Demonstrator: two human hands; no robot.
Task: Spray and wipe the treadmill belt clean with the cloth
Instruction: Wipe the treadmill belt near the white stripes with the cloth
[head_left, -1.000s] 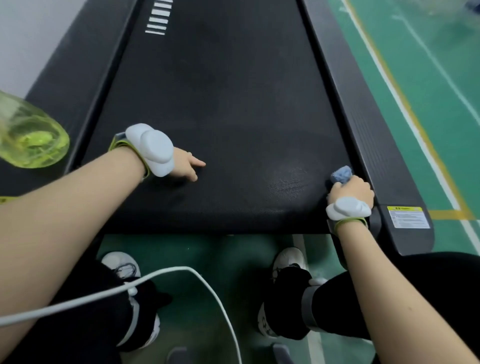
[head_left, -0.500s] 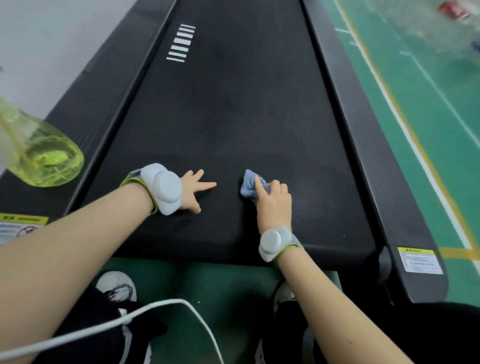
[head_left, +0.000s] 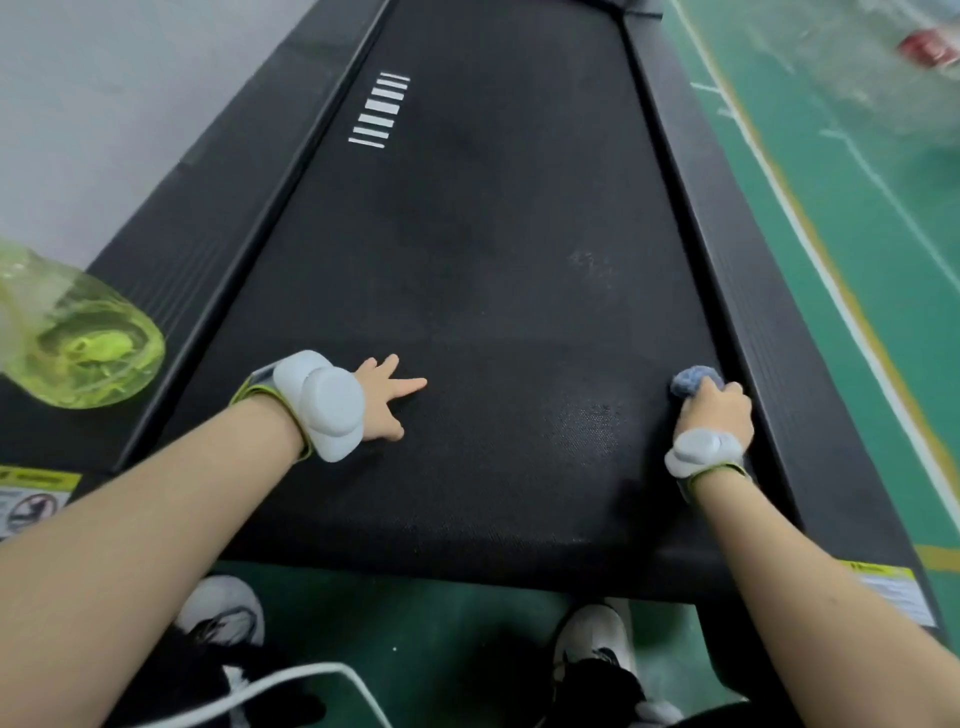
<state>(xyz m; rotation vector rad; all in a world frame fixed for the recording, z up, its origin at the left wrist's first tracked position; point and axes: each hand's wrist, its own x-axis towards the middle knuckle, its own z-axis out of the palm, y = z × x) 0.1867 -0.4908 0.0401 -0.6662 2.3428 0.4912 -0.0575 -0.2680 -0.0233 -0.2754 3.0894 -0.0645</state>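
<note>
The black treadmill belt (head_left: 467, 260) runs away from me, with white stripes printed at its far left. My left hand (head_left: 387, 397) rests flat on the belt near its left side, fingers spread. My right hand (head_left: 719, 410) grips a small blue-grey cloth (head_left: 693, 378) bunched under its fingers and presses it on the belt at the right edge, beside the side rail. A damp speckled patch shows just left of that hand. A yellow-green spray bottle (head_left: 83, 343) stands on the left side rail.
Black side rails (head_left: 769, 312) flank the belt, each with a warning sticker (head_left: 893, 592) near the rear end. Green floor with painted lines lies to the right. My two shoes (head_left: 592, 644) and a white cable (head_left: 291, 686) are below the belt's rear edge.
My right hand swept the cloth from the belt's right edge to the middle, then back to the right edge. My left hand stayed on the belt, its fingers now spread.
</note>
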